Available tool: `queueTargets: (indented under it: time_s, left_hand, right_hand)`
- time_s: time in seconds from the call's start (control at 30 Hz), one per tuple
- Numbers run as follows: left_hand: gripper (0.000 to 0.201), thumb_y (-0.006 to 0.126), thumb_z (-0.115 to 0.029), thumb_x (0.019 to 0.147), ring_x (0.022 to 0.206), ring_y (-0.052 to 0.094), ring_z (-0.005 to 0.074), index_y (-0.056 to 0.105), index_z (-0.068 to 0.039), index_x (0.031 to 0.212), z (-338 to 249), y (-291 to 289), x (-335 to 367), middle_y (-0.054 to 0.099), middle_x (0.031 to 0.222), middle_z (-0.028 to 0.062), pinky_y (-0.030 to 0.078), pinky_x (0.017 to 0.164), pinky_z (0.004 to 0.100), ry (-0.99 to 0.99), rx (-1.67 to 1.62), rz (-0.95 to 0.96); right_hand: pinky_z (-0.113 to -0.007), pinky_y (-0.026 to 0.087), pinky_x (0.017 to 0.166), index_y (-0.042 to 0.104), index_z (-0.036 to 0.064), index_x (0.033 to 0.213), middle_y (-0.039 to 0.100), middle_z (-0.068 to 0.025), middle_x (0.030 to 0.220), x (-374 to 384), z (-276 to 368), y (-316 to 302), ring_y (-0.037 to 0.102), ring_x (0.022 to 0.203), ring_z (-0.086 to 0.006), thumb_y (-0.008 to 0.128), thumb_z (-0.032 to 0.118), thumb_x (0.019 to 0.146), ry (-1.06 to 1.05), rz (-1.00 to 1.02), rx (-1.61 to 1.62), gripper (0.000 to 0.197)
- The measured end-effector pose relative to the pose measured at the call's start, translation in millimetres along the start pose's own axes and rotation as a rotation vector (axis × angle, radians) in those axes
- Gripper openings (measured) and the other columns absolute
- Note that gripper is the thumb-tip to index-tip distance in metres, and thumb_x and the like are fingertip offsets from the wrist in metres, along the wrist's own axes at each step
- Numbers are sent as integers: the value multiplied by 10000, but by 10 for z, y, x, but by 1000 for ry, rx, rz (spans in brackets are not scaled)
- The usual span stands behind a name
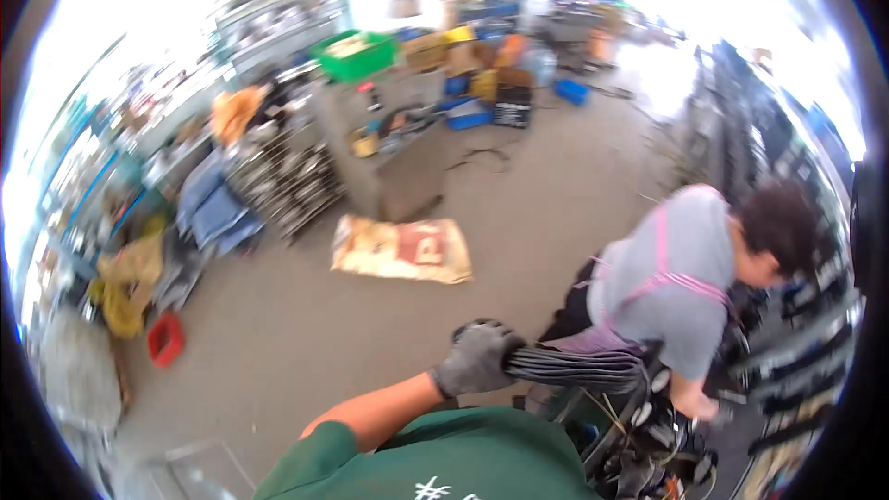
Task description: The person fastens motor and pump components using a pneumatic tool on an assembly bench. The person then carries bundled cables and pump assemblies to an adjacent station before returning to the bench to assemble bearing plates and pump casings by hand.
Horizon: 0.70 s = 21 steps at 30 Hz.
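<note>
1. grey glove on the left hand (475,358), lower centre of the frame. fingers curled in and closed round the left end of the strip bundle (579,368); fingertips mostly out of sight, exact grip unreadable.
2. strip bundle sits right of the fist, lower right of centre: several long dark grey strips side by side, roughly level, right end curving down. rubber, cable or fabric: can't tell. what its right end touches is unclear.
3. right hand is outside the frame, can't tell its fingers.
4. green shirt (454,454) of the wearer fills bottom centre, cut off by the lower edge; white marking on it cut too.
5. co-worker (676,268) bends over at lower right, grey top, pink straps. one hand (693,403) reaches down into parts and wires (662,444); fingers too blurred to read. other hand can't be made out.
6. pale sack (370,245) with a reddish patch lies flat on the floor (519,213), mid-frame.
7. red tray (167,340) on the floor at left; blue cloth (213,204) above it; green bin (359,59) at upper left of centre, contents blurred.
8. racks (732,120) at right smeared; top of frame washed out, corners black.
</note>
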<state>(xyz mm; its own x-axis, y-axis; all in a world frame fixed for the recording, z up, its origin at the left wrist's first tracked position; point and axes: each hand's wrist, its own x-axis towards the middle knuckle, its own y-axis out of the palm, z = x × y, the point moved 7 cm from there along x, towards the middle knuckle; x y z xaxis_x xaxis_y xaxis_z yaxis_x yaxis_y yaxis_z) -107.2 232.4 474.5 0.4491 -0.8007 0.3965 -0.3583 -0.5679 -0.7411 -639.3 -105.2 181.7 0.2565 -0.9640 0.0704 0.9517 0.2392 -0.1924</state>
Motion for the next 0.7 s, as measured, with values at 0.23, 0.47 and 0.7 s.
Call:
queueTargets:
  time_s: [0.23,0.47,0.7]
  left_hand:
    - [382,798,-277,591,840,677,313,715,-122,929,-432,379,372,686,838,97,530,824,435,211,-47,146]
    - [519,816,-320,588,993,659,281,683,-120,1048,-1066,762,688,686,1000,76,499,880,440,526,-71,437]
    - [489,730,-271,695,988,624,302,664,-91,1145,-1789,1258,793,650,997,101,484,904,458,1071,-96,647]
  right_hand:
    - [-321,513,855,630,6,1221,684,-75,1067,-603,677,-161,632,932,-169,721,74,857,209,-56,-360,382]
    - [-363,493,935,416,2,1479,605,-75,1249,-1356,2079,-160,594,1082,-203,692,176,896,52,-257,174,668]
    - [-391,467,1035,497,-2,1361,580,-121,1348,-1707,3315,441,566,1229,-241,796,409,832,-46,-158,323,734]
